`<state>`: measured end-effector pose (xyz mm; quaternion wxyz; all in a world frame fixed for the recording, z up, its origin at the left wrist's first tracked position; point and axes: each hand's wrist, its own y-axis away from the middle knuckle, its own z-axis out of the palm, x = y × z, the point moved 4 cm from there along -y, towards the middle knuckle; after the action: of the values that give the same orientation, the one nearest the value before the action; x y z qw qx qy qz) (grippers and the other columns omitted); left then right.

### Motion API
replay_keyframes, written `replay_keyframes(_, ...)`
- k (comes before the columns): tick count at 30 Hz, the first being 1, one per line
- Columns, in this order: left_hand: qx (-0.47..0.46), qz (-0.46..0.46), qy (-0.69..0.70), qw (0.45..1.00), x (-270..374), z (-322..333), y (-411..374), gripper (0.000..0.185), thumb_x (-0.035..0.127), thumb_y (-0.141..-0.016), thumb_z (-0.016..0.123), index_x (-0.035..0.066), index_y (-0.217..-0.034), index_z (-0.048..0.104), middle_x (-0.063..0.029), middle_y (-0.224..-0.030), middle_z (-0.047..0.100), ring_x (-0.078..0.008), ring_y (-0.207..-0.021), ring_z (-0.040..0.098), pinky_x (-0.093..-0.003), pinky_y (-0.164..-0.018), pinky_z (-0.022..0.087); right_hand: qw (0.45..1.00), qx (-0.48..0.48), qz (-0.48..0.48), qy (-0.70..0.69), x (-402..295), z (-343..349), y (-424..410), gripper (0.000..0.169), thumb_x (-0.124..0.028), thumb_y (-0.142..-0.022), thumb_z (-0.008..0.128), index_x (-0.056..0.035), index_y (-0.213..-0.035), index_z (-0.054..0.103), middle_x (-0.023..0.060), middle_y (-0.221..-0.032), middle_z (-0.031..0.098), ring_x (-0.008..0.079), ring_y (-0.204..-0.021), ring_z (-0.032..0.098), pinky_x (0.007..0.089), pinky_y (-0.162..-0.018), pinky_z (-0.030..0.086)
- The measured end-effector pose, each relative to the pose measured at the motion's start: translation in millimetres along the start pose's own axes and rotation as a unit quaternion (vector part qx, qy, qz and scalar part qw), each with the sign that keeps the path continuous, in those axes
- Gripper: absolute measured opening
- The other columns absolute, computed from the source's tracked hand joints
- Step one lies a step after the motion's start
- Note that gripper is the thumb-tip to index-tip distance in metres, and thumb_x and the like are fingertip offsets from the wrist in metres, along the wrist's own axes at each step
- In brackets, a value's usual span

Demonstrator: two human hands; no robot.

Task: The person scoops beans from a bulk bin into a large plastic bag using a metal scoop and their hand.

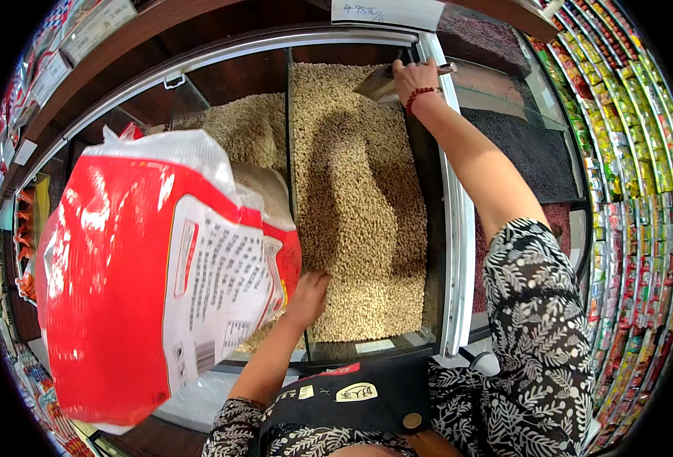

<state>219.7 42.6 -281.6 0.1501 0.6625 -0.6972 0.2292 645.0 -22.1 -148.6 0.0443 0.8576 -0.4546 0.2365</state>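
Observation:
My right hand (419,80), with a red bead bracelet at the wrist, grips a metal scoop (379,85) at the far right corner of a bin. The scoop's blade rests against or just above pale, bean-like grains (365,228) that fill the bin. Lower down, my left hand (309,298) is beside the right edge of a large red and white printed sack (113,274), above the glass divider (291,143). Its fingers are bent, and I cannot tell whether they grip the sack. The sack bulges over the left bin and hides much of it.
More pale grains (245,123) lie in the left bin. A metal frame rail (451,228) separates bins of black grains (519,154) and reddish grains (556,223) on the right. Shelves of packets (628,171) rise beyond. A price card (387,12) hangs at the far edge.

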Motion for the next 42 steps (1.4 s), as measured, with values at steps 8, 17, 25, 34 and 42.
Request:
replay_keyframes(8,0.002,-0.034,0.023,0.999,-2.1,4.6,6.0,0.03,0.004,-0.07,0.059,0.008,-0.1,0.057,-0.0083,-0.104,0.058,-0.024,-0.099,0.056,-0.0541,-0.104,0.02,0.996,-0.076,-0.01,-0.047,-46.2,63.8,-76.3,0.016,-0.016,-0.086,0.044,-0.0123,-0.097,0.055,0.0079,-0.081,0.065,0.025,-0.078,0.062,0.0421,-0.085,0.029)
replay_keyframes(17,-0.036,-0.065,0.045,0.996,0.5,1.4,2.1,0.034,0.002,-0.07,0.059,0.007,-0.104,0.056,-0.0078,-0.105,0.057,-0.0252,-0.102,0.053,-0.0513,-0.104,0.022,0.929,-0.301,-0.211,-0.046,-115.9,149.5,-64.2,0.016,-0.012,-0.087,0.045,-0.0089,-0.095,0.059,0.0084,-0.076,0.061,0.0227,-0.067,0.055,0.0508,-0.1,0.022)
replay_keyframes(25,-0.019,-0.04,0.029,0.999,-2.0,7.6,8.1,0.038,0.004,-0.067,0.057,0.007,-0.105,0.055,-0.0089,-0.109,0.055,-0.0245,-0.104,0.053,-0.0539,-0.104,0.02,0.915,-0.285,-0.262,-0.118,-91.1,119.5,19.7,0.062,-0.003,-0.077,0.046,-0.0094,-0.137,0.032,0.0152,-0.111,0.057,0.0308,-0.095,0.057,0.05,-0.097,0.031)
replay_keyframes(34,0.019,0.006,0.004,1.0,-2.8,0.3,0.8,0.023,-0.003,-0.07,0.052,-0.002,-0.092,0.058,-0.0144,-0.101,0.057,-0.0304,-0.095,0.054,-0.04,-0.083,0.043,0.932,-0.133,-0.334,-0.036,-59.2,10.8,137.5,0.051,-0.016,-0.083,0.051,-0.0193,-0.133,0.04,0.0048,-0.071,0.061,0.0186,-0.068,0.059,0.0355,-0.087,0.031)
replay_keyframes(42,0.025,0.04,-0.083,0.995,2.8,-1.7,-2.1,0.018,0.0,-0.069,0.055,0.004,-0.085,0.064,-0.0094,-0.078,0.056,-0.0235,-0.083,0.056,-0.0511,-0.105,0.023,0.945,0.105,-0.261,-0.165,-16.4,-60.2,220.8,0.046,-0.008,-0.073,0.055,-0.0167,-0.118,0.051,0.0049,-0.078,0.062,0.023,-0.077,0.059,0.0346,-0.076,0.04)
